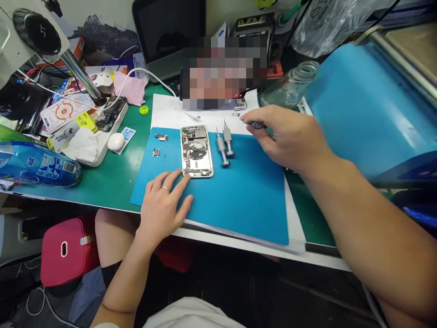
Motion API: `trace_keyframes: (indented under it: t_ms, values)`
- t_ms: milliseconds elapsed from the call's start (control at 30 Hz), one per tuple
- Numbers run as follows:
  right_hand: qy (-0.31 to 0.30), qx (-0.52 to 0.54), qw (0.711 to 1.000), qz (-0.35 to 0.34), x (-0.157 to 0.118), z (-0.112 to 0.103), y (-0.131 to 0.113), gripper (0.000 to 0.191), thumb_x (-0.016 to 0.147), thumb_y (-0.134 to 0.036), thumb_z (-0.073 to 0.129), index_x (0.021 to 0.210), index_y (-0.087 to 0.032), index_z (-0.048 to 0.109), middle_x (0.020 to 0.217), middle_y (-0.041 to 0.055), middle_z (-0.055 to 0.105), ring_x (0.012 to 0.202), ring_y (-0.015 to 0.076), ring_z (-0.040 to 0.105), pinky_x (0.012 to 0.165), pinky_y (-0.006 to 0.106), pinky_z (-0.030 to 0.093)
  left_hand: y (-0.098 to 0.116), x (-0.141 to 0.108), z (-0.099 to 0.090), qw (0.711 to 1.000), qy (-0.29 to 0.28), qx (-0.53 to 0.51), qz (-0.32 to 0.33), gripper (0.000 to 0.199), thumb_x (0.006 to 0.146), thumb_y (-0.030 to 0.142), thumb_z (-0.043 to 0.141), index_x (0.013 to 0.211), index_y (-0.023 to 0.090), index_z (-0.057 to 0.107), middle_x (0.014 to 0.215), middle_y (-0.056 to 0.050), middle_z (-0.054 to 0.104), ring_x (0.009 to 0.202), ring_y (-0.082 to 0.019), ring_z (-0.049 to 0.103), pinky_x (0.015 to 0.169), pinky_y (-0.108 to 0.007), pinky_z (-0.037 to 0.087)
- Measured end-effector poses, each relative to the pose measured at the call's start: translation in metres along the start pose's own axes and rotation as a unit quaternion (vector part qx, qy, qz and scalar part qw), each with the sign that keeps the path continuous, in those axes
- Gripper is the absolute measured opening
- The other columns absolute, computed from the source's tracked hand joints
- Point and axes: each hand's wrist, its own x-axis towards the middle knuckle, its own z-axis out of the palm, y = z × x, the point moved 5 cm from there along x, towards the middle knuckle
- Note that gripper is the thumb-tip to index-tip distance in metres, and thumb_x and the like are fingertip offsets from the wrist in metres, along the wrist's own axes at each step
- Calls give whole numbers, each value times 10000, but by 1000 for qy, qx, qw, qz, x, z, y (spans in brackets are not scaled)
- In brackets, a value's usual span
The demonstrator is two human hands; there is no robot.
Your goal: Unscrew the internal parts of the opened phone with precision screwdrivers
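Observation:
An opened phone [197,152] with its inner parts showing lies on a blue mat [239,200]. My left hand [164,200] rests on the mat with fingers spread, fingertips at the phone's lower left edge. Up and to the right, my right hand [290,136] pinches a dark grey tool [256,124] above the mat's back edge. Two grey screwdrivers [224,146] lie side by side to the right of the phone. Small metal parts [161,137] sit on the mat to the phone's left.
A glass jar [290,84] stands behind my right hand, near a blue rolled sheet [368,109]. At the left are a blue packet [41,164], a white case [116,142] and a microscope stand [82,77]. A white cable [146,70] arcs over the back.

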Motion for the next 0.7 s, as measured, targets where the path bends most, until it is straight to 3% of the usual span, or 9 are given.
trace_keyframes:
  t_ms: [133,333,700]
  values:
    - [-81,0,996,-31,-4,7,3,238,907,-121,475,1062,-195,639,1149,123,729,1057,327,701,851,467,592,1,-1,0,1000,2,-3,1,423,1031,393,447,1405,224,550,1464,-68,545,1300,-295,469,1016,-430,376]
    - [-128,40,990,-42,-10,20,11,168,874,-167,502,948,-219,643,1150,127,699,1011,313,687,780,460,589,1,-4,2,1000,8,1,1,411,1035,387,441,1396,231,561,1459,-64,550,1309,-285,459,1038,-423,368]
    - [-145,90,985,-30,-14,37,19,241,869,-142,453,870,-213,683,1187,146,682,1108,316,646,934,531,554,0,-5,6,1000,6,6,12,402,1041,290,403,1403,223,563,1454,-42,553,1281,-267,457,1000,-415,388]
